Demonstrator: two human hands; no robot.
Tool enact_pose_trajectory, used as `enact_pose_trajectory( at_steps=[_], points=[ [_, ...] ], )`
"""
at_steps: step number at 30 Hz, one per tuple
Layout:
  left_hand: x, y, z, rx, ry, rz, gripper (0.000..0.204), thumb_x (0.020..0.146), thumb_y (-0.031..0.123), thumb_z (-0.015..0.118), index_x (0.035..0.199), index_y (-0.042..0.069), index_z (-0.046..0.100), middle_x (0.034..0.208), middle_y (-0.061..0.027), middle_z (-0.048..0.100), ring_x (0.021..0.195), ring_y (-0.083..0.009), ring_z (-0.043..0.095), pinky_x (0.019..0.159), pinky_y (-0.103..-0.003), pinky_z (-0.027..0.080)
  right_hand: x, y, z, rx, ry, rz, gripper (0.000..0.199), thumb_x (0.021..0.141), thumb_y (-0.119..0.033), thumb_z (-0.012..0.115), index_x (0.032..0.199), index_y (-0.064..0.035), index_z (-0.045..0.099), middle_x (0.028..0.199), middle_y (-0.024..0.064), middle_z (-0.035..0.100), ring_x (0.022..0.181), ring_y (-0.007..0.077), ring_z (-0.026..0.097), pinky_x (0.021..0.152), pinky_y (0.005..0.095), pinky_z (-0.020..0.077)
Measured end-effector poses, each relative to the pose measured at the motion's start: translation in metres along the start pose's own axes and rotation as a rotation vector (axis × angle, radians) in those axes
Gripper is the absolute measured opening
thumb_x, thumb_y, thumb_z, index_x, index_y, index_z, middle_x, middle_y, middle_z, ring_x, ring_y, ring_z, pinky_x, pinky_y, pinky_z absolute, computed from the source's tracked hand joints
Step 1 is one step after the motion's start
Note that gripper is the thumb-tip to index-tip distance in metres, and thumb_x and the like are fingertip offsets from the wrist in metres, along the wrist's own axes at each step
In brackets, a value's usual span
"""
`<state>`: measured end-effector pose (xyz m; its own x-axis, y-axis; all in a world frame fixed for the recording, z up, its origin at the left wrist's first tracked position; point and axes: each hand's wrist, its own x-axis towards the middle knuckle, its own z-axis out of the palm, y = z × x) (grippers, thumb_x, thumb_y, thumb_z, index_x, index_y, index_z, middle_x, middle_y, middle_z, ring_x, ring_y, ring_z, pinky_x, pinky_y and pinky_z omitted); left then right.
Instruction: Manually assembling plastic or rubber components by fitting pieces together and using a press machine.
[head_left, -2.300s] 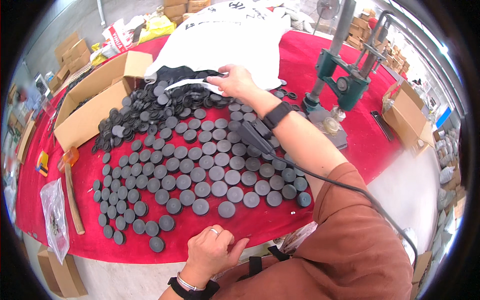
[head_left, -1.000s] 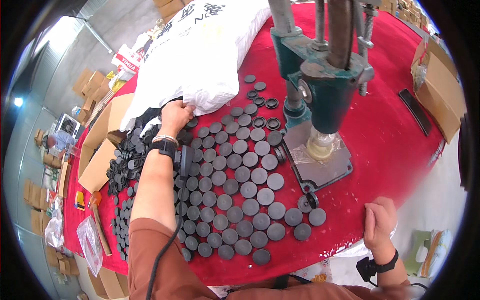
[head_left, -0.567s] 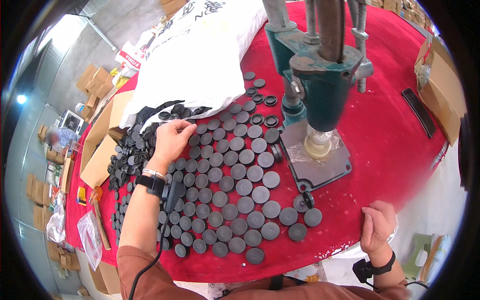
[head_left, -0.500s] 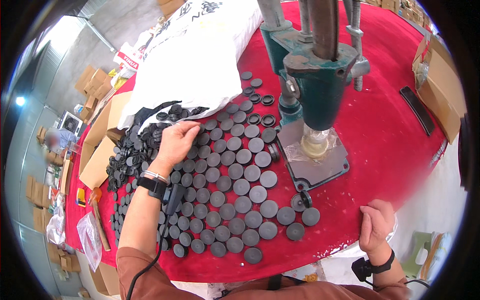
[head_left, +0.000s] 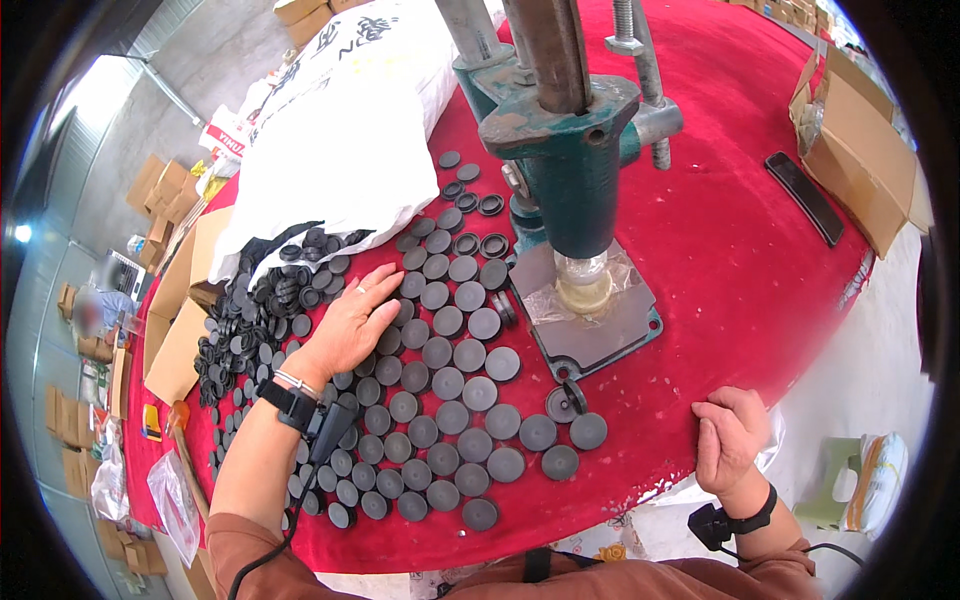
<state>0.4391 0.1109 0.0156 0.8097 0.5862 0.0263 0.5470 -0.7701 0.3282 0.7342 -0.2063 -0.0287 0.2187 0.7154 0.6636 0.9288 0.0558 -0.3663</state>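
Many round black plastic caps [head_left: 474, 447] lie spread over a red-covered table [head_left: 700, 270], mostly with flat faces up. My left hand [head_left: 345, 330] lies over the left part of the spread, fingers stretched out and touching the caps, with nothing seen gripped. Beside it is a heap of loose caps [head_left: 240, 330], spilling from the mouth of a white woven sack [head_left: 340, 150]. At the right front table edge my right hand [head_left: 732, 435] is closed in a loose curl; nothing shows in it. One cap [head_left: 574, 396] stands on edge against another near the press.
A green hand press [head_left: 570, 170] stands behind the caps, its clear-wrapped tip above a grey base plate [head_left: 590, 320]. A phone [head_left: 804, 198] and an open carton [head_left: 860, 150] lie at right. On the left are a cardboard box [head_left: 175, 340], a hammer [head_left: 185, 455] and a plastic bag [head_left: 175, 505].
My left hand has gone from bent fingers near the heap to fingers stretched flat over the caps. The view has shifted, so the press appears further left. My right hand stays curled.
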Motion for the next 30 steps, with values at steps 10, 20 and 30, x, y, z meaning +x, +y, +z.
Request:
enact_pose_trajectory(
  at_steps=[10,20,30],
  points=[
    [0.052,0.018,0.012,-0.002,0.062,0.082,0.043,0.09,0.022,0.044,0.126,-0.001,0.042,0.132,-0.0223,0.038,0.123,-0.032,0.037,0.101,-0.034,0.032,-0.001,-0.001,0.001,-0.007,-0.003,0.009,0.014,0.062,-0.008,0.059,0.075,-0.0045,0.063,0.077,0.0106,0.056,0.061,0.0236,0.05,0.054,0.0323,0.0393],
    [0.032,0.04,0.007,-0.032,-0.116,0.075,0.041,0.091,0.017,0.042,0.127,-0.001,0.04,0.136,-0.0198,0.033,0.126,-0.031,0.033,0.104,-0.033,0.028,-0.002,0.003,0.001,-0.03,-0.009,0.01,0.015,0.061,-0.008,0.058,0.075,-0.005,0.063,0.076,0.0101,0.056,0.06,0.0232,0.049,0.054,0.032,0.0386],
    [0.112,0.027,0.0,0.285,0.054,-0.013,0.029,0.076,0.014,0.062,0.103,0.004,0.061,0.104,-0.0182,0.059,0.09,-0.0322,0.058,0.077,-0.035,0.046,-0.003,0.001,0.001,-0.018,-0.006,0.0,0.017,0.06,-0.007,0.058,0.076,-0.0048,0.062,0.076,0.0105,0.056,0.06,0.0233,0.049,0.055,0.0324,0.0381]
  ],
)
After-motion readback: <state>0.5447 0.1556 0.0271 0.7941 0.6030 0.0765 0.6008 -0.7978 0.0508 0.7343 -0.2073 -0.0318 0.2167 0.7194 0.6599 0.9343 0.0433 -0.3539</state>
